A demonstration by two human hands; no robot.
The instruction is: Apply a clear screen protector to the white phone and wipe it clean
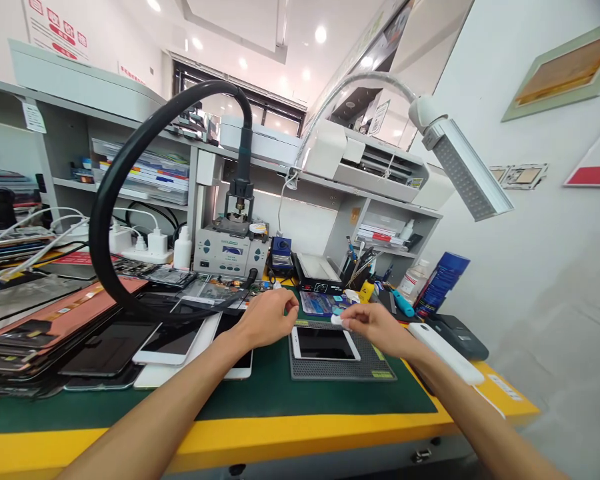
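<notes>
A white-framed phone [326, 343] lies screen up on a grey perforated mat [343, 371]. My right hand [377, 325] is above the phone's upper right corner, its thumb and fingers pinched on a small white piece [337, 320] that looks like tissue or cotton. My left hand [273, 315] hovers just left of the phone with its fingers curled closed. Whatever those fingers hold, if anything, is hidden. Under my left forearm lie more phones, among them a white one [167, 343].
A black hose [100, 220] arches over the left side from a grey hot-air station [230, 252]. Stacked phone parts [55, 313] crowd the left. At the right are a blue can [443, 283], a clear bottle [414, 280] and a white power bank-like block [447, 353]. An LED lamp [470, 170] hangs above.
</notes>
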